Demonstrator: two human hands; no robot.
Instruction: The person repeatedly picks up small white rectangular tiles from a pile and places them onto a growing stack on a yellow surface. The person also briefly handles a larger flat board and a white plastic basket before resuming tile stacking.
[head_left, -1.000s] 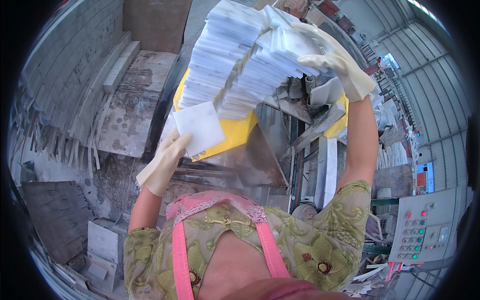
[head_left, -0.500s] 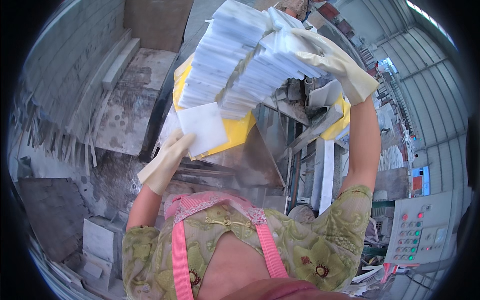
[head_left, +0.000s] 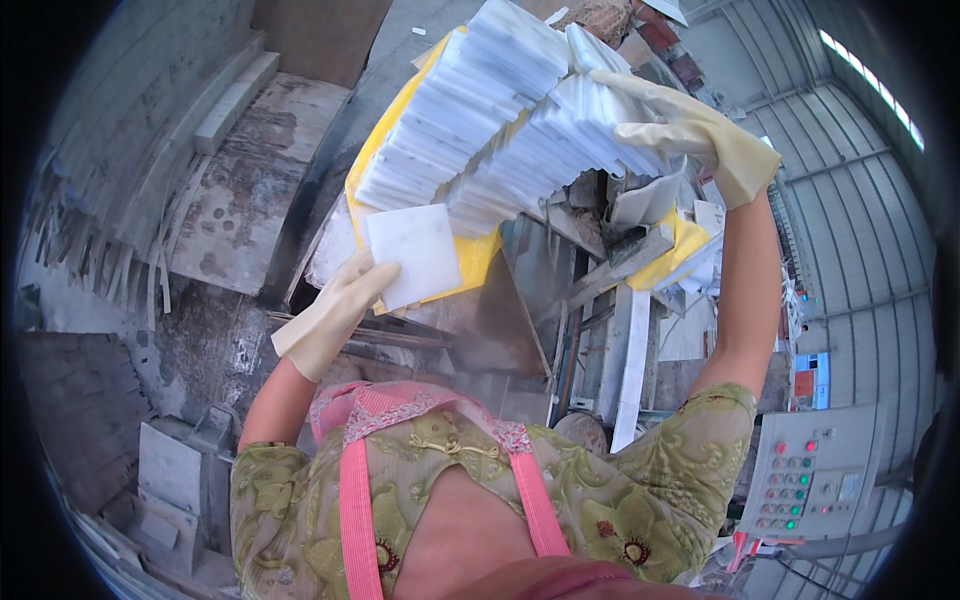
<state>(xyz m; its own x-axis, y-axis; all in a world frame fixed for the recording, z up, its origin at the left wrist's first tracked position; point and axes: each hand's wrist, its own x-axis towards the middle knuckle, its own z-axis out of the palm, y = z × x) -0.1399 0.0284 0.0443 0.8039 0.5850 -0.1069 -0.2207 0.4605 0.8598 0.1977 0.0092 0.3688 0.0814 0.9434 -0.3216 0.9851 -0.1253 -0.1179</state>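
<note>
My gloved left hand (head_left: 358, 289) pinches one corner of a square white stone tile (head_left: 415, 252) with grey veins, its face turned up. Beyond it, thin white tiles stand on edge in two long rows: a left row (head_left: 460, 105) and a right row (head_left: 545, 140). My gloved right hand (head_left: 705, 130) grips at the far right end of the right row, thumb and fingers straddling the tiles' edges. How many tiles lie between those fingers is hidden. Both gloves are cream-coloured.
Yellow sheeting (head_left: 468, 268) lies under the rows on a worn bench (head_left: 495, 325). To the right are metal rails (head_left: 630, 360) and a control panel (head_left: 808, 470) with red and green buttons. A stained slab (head_left: 245, 190) lies at left, beside a wall.
The view has shifted, moving the panel and surroundings leftward. My left hand keeps the tile, now slightly more upright. My right hand stays at the right row's end.
</note>
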